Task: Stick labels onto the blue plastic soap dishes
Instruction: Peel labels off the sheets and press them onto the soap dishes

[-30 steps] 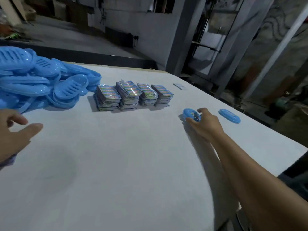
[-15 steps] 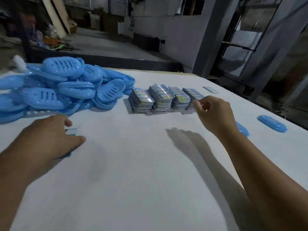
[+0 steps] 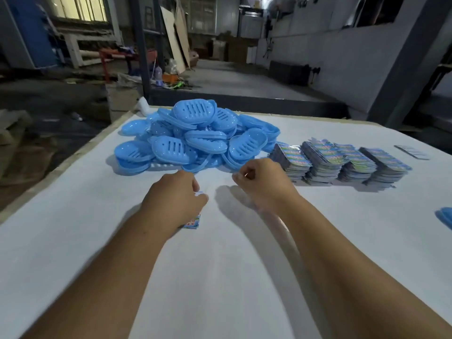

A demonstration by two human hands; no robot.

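Observation:
A heap of blue plastic soap dishes [image 3: 195, 138] lies at the back left of the white table [image 3: 220, 277]. To its right stand several stacks of colourful label sheets [image 3: 340, 160]. My left hand [image 3: 176, 199] grips a label sheet [image 3: 193, 222]; one corner sticks out under the wrist and a thin edge shows at the fingertips. My right hand [image 3: 259, 182] hovers just right of it, in front of the heap, its fingers curled with thumb against forefinger. Nothing shows in that hand. Another blue soap dish [image 3: 445, 217] lies at the table's right edge, partly cut off.
A small grey sheet [image 3: 413, 151] lies behind the label stacks at the far right. The table's left edge [image 3: 61, 167] runs diagonally with the floor below it. Workshop clutter and a grey wall stand beyond the table.
My right hand left a dish at the right and came leftward past the label stacks toward my left hand. My left hand moved inward with the label sheet. The view turned left.

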